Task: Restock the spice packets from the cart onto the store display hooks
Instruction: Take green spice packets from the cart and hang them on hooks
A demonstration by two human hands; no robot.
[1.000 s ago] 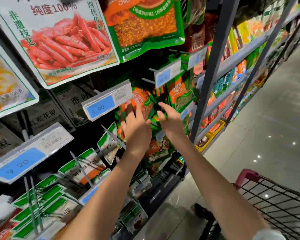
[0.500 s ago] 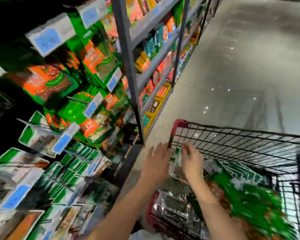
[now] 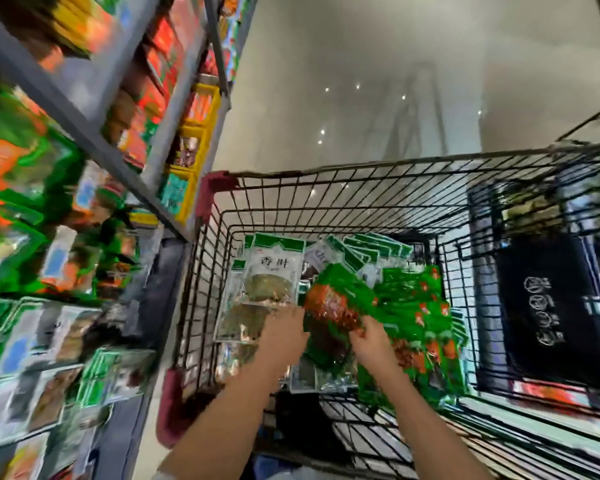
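Observation:
Both my hands are down inside the black wire cart (image 3: 361,188). My right hand (image 3: 369,337) grips the lower edge of a green and red chili packet (image 3: 336,299), which is lifted off the pile. My left hand (image 3: 284,332) holds the same packet at its left edge; its fingers are partly hidden behind the packet. A heap of more green chili packets (image 3: 416,306) fills the right of the cart. Clear packets with green headers (image 3: 271,271) stand at the cart's left. The display hooks with hanging packets (image 3: 32,188) are blurred at the left.
Grey shelf uprights (image 3: 84,123) and yellow bins (image 3: 194,140) run along the left. The cart's red corner guards (image 3: 215,188) sit close to the shelf base. A black bag (image 3: 551,306) hangs behind the cart's right wall. Glossy grey floor stretches ahead.
My hands left the display hooks, swung right and down into the cart, and now hold a green chili packet. The view turned from the shelf to the cart.

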